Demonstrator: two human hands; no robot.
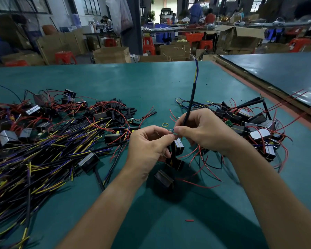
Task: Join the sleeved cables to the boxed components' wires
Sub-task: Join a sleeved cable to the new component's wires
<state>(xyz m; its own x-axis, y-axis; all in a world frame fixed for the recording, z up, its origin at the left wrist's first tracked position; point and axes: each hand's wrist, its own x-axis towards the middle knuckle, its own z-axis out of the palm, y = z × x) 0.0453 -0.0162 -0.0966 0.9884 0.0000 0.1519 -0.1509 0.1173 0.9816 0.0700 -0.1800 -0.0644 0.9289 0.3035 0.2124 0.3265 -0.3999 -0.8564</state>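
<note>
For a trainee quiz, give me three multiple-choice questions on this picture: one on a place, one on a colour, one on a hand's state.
1. The yellow rubber band lies: A on the table; B round a wrist; C on a stool.
2. Wires at the sleeved cable's top end: A red, white; B blue, yellow; C green.
3. The right hand: A lies flat; B grips the sleeved cable; C hangs idle.
Key: A, it lies on green tabletop; B, both colours stick out; B, fingers curl round it.
</note>
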